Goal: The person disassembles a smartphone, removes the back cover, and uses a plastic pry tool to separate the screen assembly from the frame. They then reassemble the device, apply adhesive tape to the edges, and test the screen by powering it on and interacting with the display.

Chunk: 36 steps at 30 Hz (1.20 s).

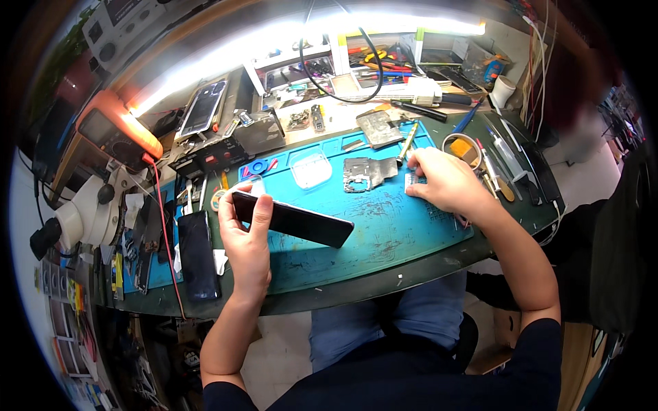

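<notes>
I see a black smartphone (291,220) held edge-on over the near left part of the blue work mat (384,226), its long body slanting down toward the right. The left hand (245,240) grips it at its left end, thumb across the top face and fingers wrapped behind, so the slab is raised off the mat rather than lying flat; I judge this keeps one face turned toward the person for inspection.

The right hand (449,181) rests at the far right edge of the mat, fingers curled down and pinching a small pale part (411,181) against the surface. What the part is I cannot tell.

Between the hands, a grey metal frame plate (367,172) lies flat on the mat, with a clear plastic tray (310,170) just to its left. Farther off, a second metal plate (378,127) and a yellow-handled tool (407,142) lie at the mat's far edge.

To the left, another dark phone (199,255) lies flat on the green table (356,284), beside a red wire (164,226) running to an orange meter (116,133). A white microscope (92,209) stands at the far left. Pliers and tools fill a rack (384,58) at the far side, within reach but out of the working area.
</notes>
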Each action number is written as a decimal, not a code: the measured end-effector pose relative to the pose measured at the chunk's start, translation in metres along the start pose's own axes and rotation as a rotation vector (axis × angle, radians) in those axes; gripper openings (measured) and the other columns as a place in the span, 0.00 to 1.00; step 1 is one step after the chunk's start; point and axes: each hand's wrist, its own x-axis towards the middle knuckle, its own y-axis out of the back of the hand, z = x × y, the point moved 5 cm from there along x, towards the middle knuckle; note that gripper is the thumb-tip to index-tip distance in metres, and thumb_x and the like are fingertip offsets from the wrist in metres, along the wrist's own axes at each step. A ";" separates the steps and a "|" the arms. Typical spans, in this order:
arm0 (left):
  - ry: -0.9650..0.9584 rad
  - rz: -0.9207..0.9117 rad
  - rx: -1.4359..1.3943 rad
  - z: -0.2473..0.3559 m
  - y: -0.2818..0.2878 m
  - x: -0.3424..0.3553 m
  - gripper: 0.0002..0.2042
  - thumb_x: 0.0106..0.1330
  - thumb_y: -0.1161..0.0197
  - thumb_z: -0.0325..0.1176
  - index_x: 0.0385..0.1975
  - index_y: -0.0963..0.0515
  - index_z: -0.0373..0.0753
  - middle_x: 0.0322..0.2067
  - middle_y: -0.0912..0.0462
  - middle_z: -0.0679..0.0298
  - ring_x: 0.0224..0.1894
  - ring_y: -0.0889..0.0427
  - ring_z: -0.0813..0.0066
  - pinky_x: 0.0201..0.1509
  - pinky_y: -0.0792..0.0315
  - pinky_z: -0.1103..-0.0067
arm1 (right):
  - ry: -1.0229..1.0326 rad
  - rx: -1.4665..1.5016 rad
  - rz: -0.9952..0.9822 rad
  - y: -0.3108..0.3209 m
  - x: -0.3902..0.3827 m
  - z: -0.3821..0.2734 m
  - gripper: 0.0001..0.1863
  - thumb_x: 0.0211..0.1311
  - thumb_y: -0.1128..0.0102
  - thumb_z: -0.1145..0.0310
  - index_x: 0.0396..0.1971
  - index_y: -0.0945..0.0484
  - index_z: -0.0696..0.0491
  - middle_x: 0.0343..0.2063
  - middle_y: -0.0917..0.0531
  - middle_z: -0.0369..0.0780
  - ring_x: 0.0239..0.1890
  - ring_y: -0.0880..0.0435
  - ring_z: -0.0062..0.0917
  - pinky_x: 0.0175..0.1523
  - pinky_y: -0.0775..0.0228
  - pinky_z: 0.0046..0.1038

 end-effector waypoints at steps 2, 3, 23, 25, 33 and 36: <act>-0.075 -0.020 0.115 0.007 -0.001 -0.002 0.19 0.71 0.31 0.35 0.56 0.27 0.35 0.45 0.23 0.68 0.46 0.25 0.83 0.54 0.31 0.83 | -0.026 -0.027 -0.098 0.002 0.006 0.004 0.21 0.57 0.27 0.60 0.47 0.22 0.51 0.46 0.18 0.43 0.52 0.18 0.38 0.57 0.27 0.37; -0.108 -0.031 0.170 0.009 -0.002 -0.003 0.20 0.72 0.32 0.36 0.57 0.28 0.35 0.48 0.23 0.65 0.49 0.25 0.82 0.57 0.31 0.82 | -0.027 -0.037 -0.123 0.002 0.009 0.006 0.22 0.56 0.26 0.60 0.47 0.23 0.52 0.45 0.18 0.43 0.52 0.18 0.37 0.56 0.27 0.37; -0.275 0.035 0.300 0.018 0.002 -0.009 0.27 0.66 0.27 0.36 0.62 0.28 0.33 0.53 0.20 0.61 0.44 0.19 0.80 0.47 0.24 0.84 | 0.715 0.471 0.611 -0.004 -0.043 -0.093 0.06 0.56 0.29 0.75 0.34 0.17 0.55 0.28 0.19 0.39 0.31 0.17 0.35 0.35 0.24 0.33; -0.271 0.036 0.297 0.019 0.002 -0.009 0.27 0.66 0.26 0.36 0.62 0.28 0.33 0.53 0.20 0.61 0.44 0.19 0.81 0.47 0.24 0.84 | 0.733 0.475 0.677 -0.011 -0.043 -0.090 0.07 0.54 0.27 0.75 0.31 0.18 0.55 0.27 0.18 0.39 0.29 0.17 0.35 0.33 0.24 0.32; -0.273 0.027 0.302 0.022 -0.001 -0.011 0.27 0.66 0.26 0.34 0.62 0.28 0.33 0.53 0.21 0.62 0.45 0.21 0.81 0.49 0.25 0.84 | 0.712 0.516 0.661 -0.026 -0.041 -0.083 0.08 0.52 0.26 0.76 0.31 0.18 0.56 0.30 0.16 0.40 0.29 0.15 0.33 0.33 0.21 0.30; -0.265 0.018 0.295 0.022 -0.002 -0.011 0.27 0.67 0.27 0.34 0.62 0.29 0.33 0.53 0.21 0.61 0.45 0.21 0.81 0.51 0.25 0.84 | 0.718 0.529 0.636 -0.029 -0.040 -0.082 0.08 0.52 0.26 0.77 0.31 0.18 0.57 0.29 0.15 0.41 0.29 0.14 0.32 0.33 0.21 0.29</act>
